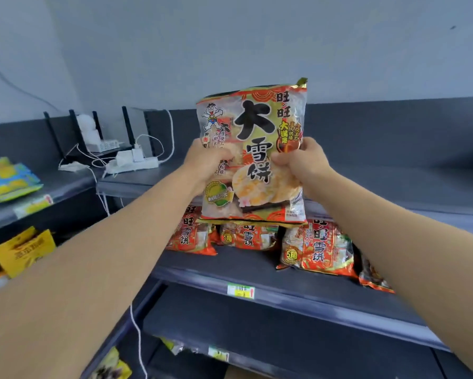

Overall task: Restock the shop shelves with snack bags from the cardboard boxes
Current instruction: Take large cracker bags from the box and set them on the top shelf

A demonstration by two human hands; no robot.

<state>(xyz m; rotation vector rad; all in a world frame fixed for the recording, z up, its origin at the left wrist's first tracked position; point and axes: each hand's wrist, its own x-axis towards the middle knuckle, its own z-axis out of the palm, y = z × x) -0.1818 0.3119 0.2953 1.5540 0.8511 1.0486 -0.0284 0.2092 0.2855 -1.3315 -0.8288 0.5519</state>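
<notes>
The snack bag is in front of the shelf, above shelved bags.

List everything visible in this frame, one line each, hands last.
large snack bag: 1, red, gold and clear, held upright in front of the top shelf
small snack bags: 3 in clear view, red, standing on the middle shelf below the held bag
dark bag: 1, dark red, partly seen, right end of that shelf
shelves: dark grey, several tiers
price tag: 1, white and green, middle shelf's front edge
power strip: 1, white, plugs in it, top shelf, left
blue-yellow bags: count unclear, lying on the far-left shelf
yellow bag: 1, below them
left hand: grips the large snack bag's left edge
right hand: grips its right edge
</notes>
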